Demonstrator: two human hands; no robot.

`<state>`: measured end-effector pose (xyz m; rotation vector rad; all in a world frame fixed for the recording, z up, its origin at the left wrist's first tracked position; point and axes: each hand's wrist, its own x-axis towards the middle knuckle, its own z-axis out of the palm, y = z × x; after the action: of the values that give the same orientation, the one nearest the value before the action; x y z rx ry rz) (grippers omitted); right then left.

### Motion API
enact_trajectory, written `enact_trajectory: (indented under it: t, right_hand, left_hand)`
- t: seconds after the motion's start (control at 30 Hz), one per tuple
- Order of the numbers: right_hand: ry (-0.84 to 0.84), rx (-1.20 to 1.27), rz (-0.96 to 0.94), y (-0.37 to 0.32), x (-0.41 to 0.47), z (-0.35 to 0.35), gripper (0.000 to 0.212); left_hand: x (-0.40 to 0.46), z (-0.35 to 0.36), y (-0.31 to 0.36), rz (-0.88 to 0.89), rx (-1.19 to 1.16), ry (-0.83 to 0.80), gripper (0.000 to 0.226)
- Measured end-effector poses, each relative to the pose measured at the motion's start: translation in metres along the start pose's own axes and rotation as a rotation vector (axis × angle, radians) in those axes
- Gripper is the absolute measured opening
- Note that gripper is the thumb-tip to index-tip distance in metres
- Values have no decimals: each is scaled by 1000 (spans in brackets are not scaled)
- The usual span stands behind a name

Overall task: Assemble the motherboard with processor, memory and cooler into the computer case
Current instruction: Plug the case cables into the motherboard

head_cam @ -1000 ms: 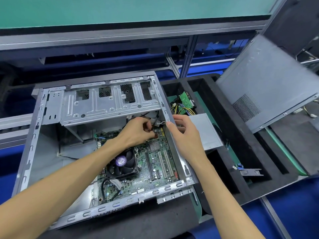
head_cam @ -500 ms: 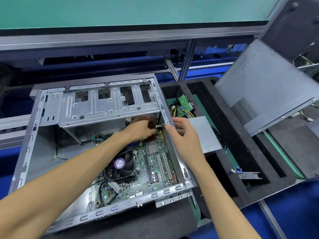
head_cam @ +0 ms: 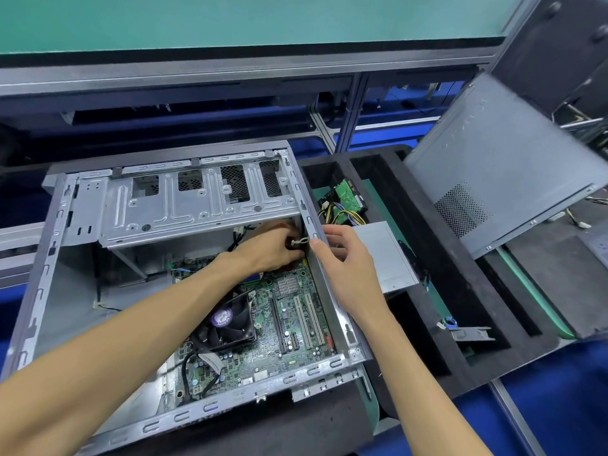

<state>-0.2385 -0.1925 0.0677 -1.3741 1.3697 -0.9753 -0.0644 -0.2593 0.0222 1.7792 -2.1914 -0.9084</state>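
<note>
Drive cage (head_cam: pixel 184 205) roofs the upper part of the open computer case (head_cam: pixel 36 291); cooler (head_cam: pixel 227 320) blocks frame centre. Open floor remains at left, slots free at right.

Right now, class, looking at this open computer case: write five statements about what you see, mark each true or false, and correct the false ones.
1. The motherboard lies inside the computer case. True.
2. The cooler fan sits on the motherboard. True.
3. The right hand holds a screwdriver. False: it rests at the case's right wall; no tool is visible.
4. The side panel is fitted on the case. False: it leans apart, to the right.
5. The left hand works near the board's far right corner. True.
</note>
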Motion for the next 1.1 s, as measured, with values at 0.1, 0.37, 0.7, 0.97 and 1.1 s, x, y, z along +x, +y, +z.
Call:
enact_trajectory:
  t: [0.1, 0.37, 0.7, 0.97, 1.1]
  right_hand:
    - [6, -8, -2, 0, 0, 0, 21]
    - [4, -12, -8, 0, 1, 0, 21]
    - [1, -4, -8, -1, 0, 0, 22]
    - [-2, 0, -5, -1, 0, 0, 21]
    - [-3, 2, -3, -2, 0, 0, 21]
  left_hand:
    - [1, 0, 0, -50, -68, -33, 42]
    - [3, 3, -1, -68, -81, 55, 38]
    - [4, 3, -4, -143, -162, -7, 31]
    - [3, 3, -5, -136, -129, -6, 27]
    - [5, 3, -3, -105, -69, -7, 33]
